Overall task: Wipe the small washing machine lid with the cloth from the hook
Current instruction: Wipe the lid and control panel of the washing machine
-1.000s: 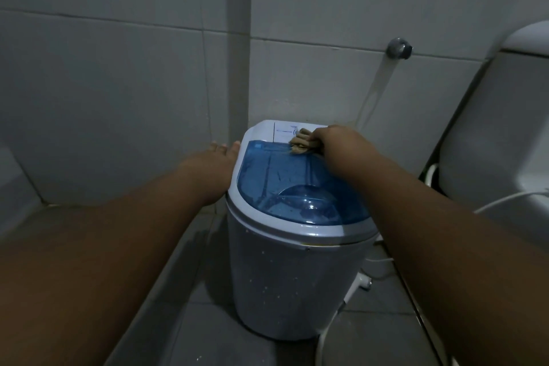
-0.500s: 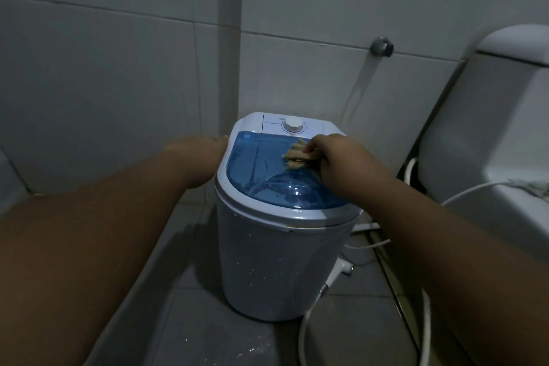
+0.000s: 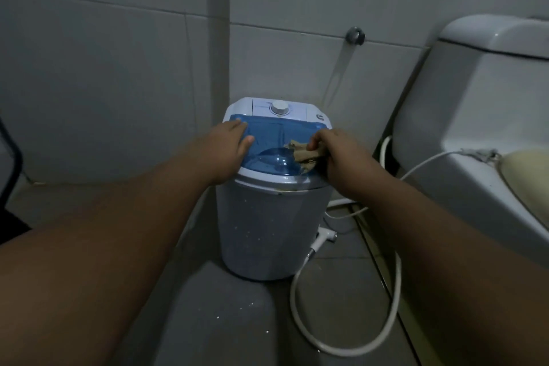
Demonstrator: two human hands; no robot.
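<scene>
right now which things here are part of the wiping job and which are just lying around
Part of the job:
- blue lid of the small washing machine
- tan cloth, in the right hand
- left hand, resting on the lid's left edge

Just lying about:
- toilet
- white hose on the floor
- wall tap

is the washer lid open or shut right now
Shut. The blue lid lies flat on the washing machine's white rim, with the left hand and the cloth resting on it.
</scene>
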